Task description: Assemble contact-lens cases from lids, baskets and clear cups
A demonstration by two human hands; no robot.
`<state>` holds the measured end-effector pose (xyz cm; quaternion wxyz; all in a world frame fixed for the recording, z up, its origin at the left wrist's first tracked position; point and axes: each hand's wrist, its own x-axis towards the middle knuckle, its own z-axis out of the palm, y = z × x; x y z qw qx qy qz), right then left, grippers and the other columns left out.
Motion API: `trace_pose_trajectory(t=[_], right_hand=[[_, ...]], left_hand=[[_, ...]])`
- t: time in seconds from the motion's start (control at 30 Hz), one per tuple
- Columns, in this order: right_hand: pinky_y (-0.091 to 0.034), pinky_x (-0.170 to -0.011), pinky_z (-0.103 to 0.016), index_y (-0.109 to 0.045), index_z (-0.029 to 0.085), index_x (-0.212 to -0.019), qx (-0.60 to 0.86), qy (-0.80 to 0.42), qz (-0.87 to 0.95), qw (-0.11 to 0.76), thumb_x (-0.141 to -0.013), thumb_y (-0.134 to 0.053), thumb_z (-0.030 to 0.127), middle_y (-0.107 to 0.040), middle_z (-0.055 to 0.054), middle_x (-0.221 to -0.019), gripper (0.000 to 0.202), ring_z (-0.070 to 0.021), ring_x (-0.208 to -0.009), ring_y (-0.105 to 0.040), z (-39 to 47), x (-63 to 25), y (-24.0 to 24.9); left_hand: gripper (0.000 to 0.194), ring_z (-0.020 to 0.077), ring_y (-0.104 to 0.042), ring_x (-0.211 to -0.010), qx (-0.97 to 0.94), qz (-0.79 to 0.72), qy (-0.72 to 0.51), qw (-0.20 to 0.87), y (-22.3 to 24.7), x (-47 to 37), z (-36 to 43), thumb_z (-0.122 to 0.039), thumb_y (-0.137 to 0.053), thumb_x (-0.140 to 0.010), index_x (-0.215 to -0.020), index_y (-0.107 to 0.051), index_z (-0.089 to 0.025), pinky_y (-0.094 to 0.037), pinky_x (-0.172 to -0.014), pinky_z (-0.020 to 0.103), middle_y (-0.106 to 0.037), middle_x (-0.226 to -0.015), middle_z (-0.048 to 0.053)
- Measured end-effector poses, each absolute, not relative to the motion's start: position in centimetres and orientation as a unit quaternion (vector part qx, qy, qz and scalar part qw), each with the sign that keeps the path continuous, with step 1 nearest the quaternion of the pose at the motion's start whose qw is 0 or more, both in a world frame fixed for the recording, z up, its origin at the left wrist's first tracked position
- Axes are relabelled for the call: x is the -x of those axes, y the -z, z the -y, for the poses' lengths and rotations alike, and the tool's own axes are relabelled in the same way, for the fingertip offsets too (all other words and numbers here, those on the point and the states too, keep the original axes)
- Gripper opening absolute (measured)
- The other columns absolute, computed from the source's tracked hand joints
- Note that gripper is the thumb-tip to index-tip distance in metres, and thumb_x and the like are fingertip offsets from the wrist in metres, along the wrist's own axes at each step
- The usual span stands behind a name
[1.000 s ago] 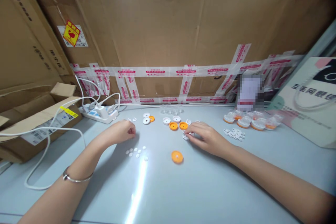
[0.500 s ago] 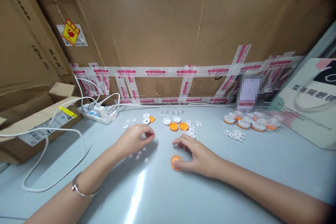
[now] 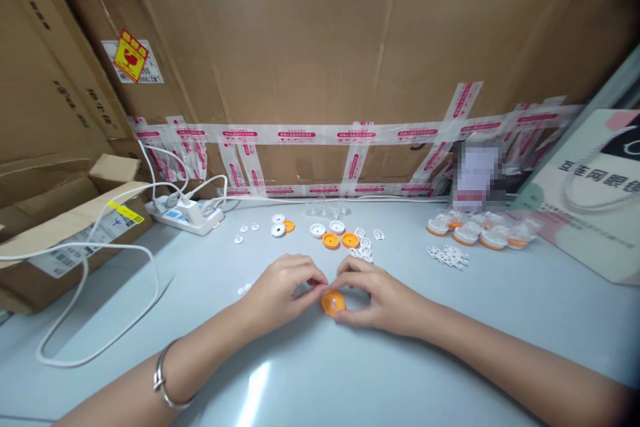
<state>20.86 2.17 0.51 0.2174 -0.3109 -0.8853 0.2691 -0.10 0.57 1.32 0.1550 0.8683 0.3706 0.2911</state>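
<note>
In the head view, my right hand (image 3: 387,295) grips a round orange plastic cap (image 3: 333,305) between thumb and fingers, low over the table. The cap's hollow face is turned up, with something pale or clear inside that is hard to make out. My left hand (image 3: 285,288) meets it from the other side, thumb and index finger pinched at the cap's upper left edge. Whatever that pinch holds is hidden. Beyond the hands lie orange rings (image 3: 331,240), white rings (image 3: 317,231) and white cut-out plates (image 3: 361,252). Small white discs (image 3: 244,290) sit by my left wrist.
Clear domes (image 3: 327,209) stand at the back. Orange-and-white assembled pieces (image 3: 467,232) and white cut-outs (image 3: 448,256) lie at the right. A white power strip (image 3: 200,219), its cable (image 3: 155,267) and an opened carton (image 3: 75,233) occupy the left. A large cardboard box (image 3: 300,47) walls the back.
My left hand has moved right and towards me, from above the small white discs to the orange cap's edge. My right hand's fingers have closed more around the cap.
</note>
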Motion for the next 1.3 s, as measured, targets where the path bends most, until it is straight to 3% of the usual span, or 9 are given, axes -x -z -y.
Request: trace_pose_trajectory(t=[0.73, 0.97, 1.17, 1.3], right_hand=[[-0.043, -0.078, -0.028, -0.065, 0.018, -0.09, 0.312, -0.23, 0.89, 0.24, -0.071, -0.065, 0.029, -0.054, -0.004, -0.086, 0.022, -0.016, -0.084, -0.053, -2.1, -20.5, 0.2], [-0.044, -0.076, -0.028, -0.067, 0.018, -0.089, 0.315, -0.227, 0.886, 0.256, -0.073, -0.064, 0.032, -0.055, -0.005, -0.085, 0.022, -0.0156, -0.082, -0.054, -2.2, -20.5, 0.4], [-0.045, -0.074, -0.029, -0.067, 0.017, -0.091, 0.304, -0.215, 0.886, 0.278, -0.075, -0.062, 0.032, -0.056, -0.006, -0.084, 0.022, -0.0158, -0.08, -0.054, -2.5, -20.4, 0.9], [-0.045, -0.074, -0.029, -0.067, 0.017, -0.088, 0.299, -0.216, 0.885, 0.285, -0.075, -0.062, 0.031, -0.056, -0.006, -0.084, 0.02, -0.0158, -0.079, -0.055, -2.4, -20.3, 1.1]], left_hand=[[0.013, 0.0121, -0.057, -0.072, -0.922, -0.307, -0.23, 0.051, -0.1, -0.6, -0.7, -0.019, -0.049, -0.086, -0.08, -0.06, -0.018, -0.035, -0.066, 0.026, -0.064, -0.073, 0.0], [0.016, 0.0113, -0.053, -0.067, -0.936, -0.257, -0.229, -0.074, 0.1, -0.3, -0.8, -0.019, -0.045, -0.088, -0.086, -0.061, -0.019, -0.033, -0.064, 0.026, -0.062, -0.072, 0.0], [0.014, 0.0142, -0.052, -0.071, -0.946, -0.209, -0.169, -0.181, -0.4, -0.2, -0.5, -0.011, -0.046, -0.086, -0.084, -0.059, -0.014, -0.035, -0.065, 0.029, -0.061, -0.076, 0.003], [0.014, 0.0155, -0.053, -0.071, -0.95, -0.201, -0.154, -0.184, -0.8, -0.2, -0.2, -0.01, -0.046, -0.084, -0.085, -0.06, -0.013, -0.037, -0.064, 0.03, -0.062, -0.078, 0.004]])
